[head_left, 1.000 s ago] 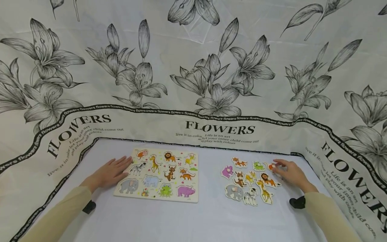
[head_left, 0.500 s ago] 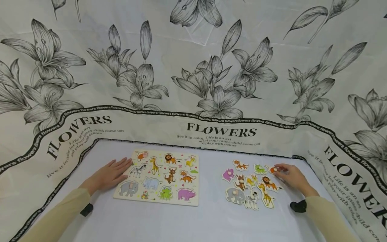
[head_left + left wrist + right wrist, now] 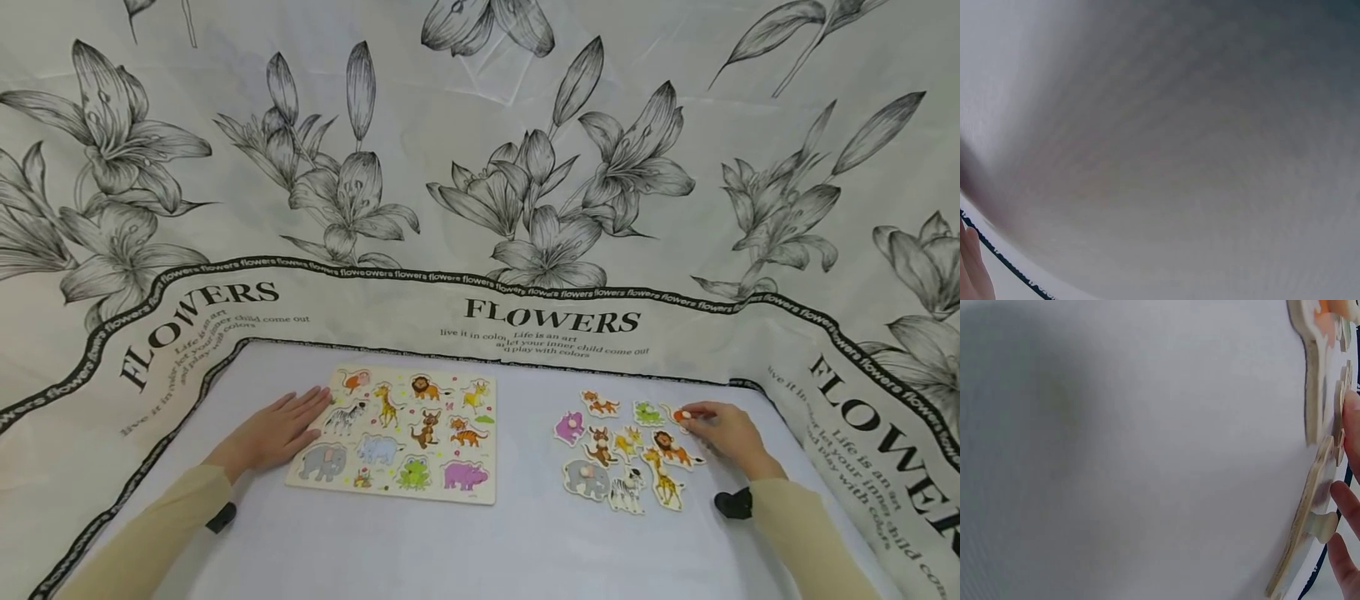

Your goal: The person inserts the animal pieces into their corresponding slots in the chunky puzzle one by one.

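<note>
My left hand [image 3: 276, 432] lies flat with straight fingers, its fingertips at the left edge of a wooden animal puzzle board [image 3: 483, 498]. The board bears printed animals such as a lion, a zebra and a frog. To the right, my right hand [image 3: 731, 435] pinches the small orange monkey puzzle piece [image 3: 678, 416] between thumb and forefinger. Below it lie the lion piece [image 3: 670, 448] and the giraffe piece [image 3: 665, 479]. In the right wrist view, fingers [image 3: 1349, 503] show at the right edge, near a wooden knob [image 3: 1321, 526] on a piece.
Other loose pieces lie in a cluster: tiger [image 3: 600, 404], frog [image 3: 647, 412], hippo [image 3: 570, 427], kangaroo [image 3: 601, 447], elephant [image 3: 585, 481] and zebra [image 3: 626, 490]. A white cloth [image 3: 525, 550] covers the table, and a flower-printed curtain [image 3: 420, 208] rises behind.
My right thumb and forefinger have closed in on the monkey piece, with the hand staying near the same place. The left hand has stayed at the board.
</note>
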Demonstrator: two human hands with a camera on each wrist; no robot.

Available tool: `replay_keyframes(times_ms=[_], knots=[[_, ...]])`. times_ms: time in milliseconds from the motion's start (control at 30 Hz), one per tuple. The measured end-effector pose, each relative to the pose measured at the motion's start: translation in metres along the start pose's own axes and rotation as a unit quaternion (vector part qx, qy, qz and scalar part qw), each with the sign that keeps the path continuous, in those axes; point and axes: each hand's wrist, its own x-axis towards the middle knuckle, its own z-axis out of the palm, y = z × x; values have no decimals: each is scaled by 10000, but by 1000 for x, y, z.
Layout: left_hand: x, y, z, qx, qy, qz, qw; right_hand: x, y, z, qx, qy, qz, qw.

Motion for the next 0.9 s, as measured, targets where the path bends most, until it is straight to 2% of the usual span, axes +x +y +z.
replay_keyframes(times_ms=[133,333,600,800,900], knots=[[3,2,-4,-58,-177,-47,9998,0,-3,-4,-10,29,59,10000],[2,2,-8,-59,-297,-7,9995,3,-5,-3,273,-95,142,9995],[1,-2,-2,-24,-213,234,9995,12,-2,-2,448,-412,547,9966],[2,-3,1,100,-125,370,9992,15,3,0,494,-351,703,9957],[4,-2,-2,96,-268,319,9991,17,4,0,464,-271,710,9960]])
